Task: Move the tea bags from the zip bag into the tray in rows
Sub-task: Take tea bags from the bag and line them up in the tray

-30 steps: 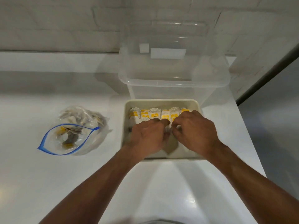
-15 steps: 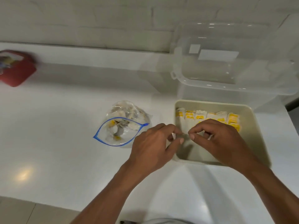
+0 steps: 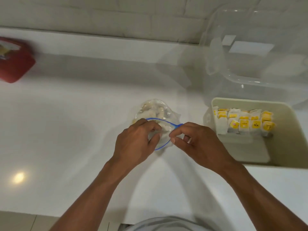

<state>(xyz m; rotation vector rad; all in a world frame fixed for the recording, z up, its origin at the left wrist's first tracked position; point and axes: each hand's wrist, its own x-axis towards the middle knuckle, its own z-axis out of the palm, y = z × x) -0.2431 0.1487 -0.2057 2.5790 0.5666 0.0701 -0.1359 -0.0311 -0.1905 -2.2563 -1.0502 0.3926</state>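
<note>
Right hand [image 3: 196, 142]: the grip is a thumb-and-forefinger pinch closed on the blue zip rim at the near-right side of the zip bag [image 3: 156, 110]. Left hand [image 3: 135, 142]: its fingers curl over the left rim into the mouth. Whether this grip closes on the rim or on something inside cannot be told.

The zip bag lies on the white worktop [image 3: 75, 130], just left of the tray [image 3: 293, 134] but apart from it. Its long axis runs near to far, with the open mouth toward the person and the closed end away. Loose tea bags [image 3: 164, 127] are heaped inside without any common direction.

Handling, as judged: the film is thin, limp and slippery, so the stiffer zip rim is the sound place to hold it. The tea bags are light, soft paper that crushes easily, and their strings may tangle. Each is best taken lightly by its top edge or tag.

In the tray, two rows [image 3: 244, 124] run left to right across the far end. These bags stand nearly upright with their yellow tags facing the person, and bare floor shows on the near side.

A clear plastic box [image 3: 250, 69] stands beyond the tray, and a red container [image 3: 15, 64] sits at the far left.
</note>
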